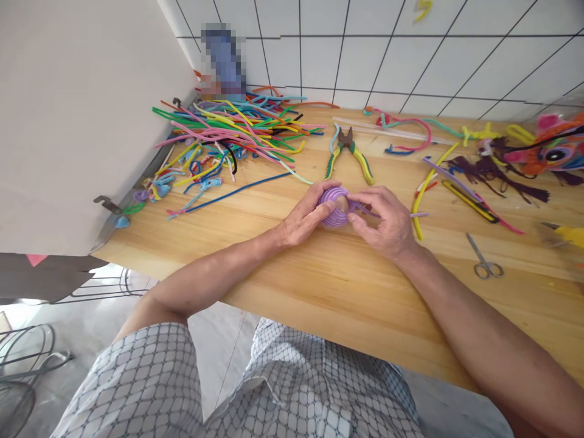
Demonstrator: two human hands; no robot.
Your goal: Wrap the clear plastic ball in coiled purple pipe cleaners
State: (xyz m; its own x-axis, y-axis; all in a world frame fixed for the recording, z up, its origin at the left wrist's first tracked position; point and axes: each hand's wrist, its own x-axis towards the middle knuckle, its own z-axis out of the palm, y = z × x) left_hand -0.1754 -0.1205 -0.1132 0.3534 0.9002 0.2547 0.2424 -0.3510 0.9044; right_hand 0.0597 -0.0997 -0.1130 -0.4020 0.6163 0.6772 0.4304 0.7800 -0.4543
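From the head camera, two bare hands work over a wooden table. Between them is a purple coil (329,214), wound in rings around a hollow middle, near the table's centre. The left hand (305,214) cups the coil's left side, its fingers behind and its thumb pressed on the front rings. The right hand (385,222) is at the opposite side, thumb and forefinger curled close to the coil's edge; whether they pinch it cannot be told. A loose purple strand (420,214) shows on either side of the right hand.

Just beyond the hands, pliers (347,153) with green and yellow handles lie open, jaws toward the tiled wall (328,55). To their left spreads a heap of colourful fuzzy stems (246,125), with small twisted pieces (201,173) nearer the person. To the right lie a yellow stem (427,193), a yellow-and-black cutter (469,201), small scissors (488,267) and a bright figure (554,152) with a large eye.
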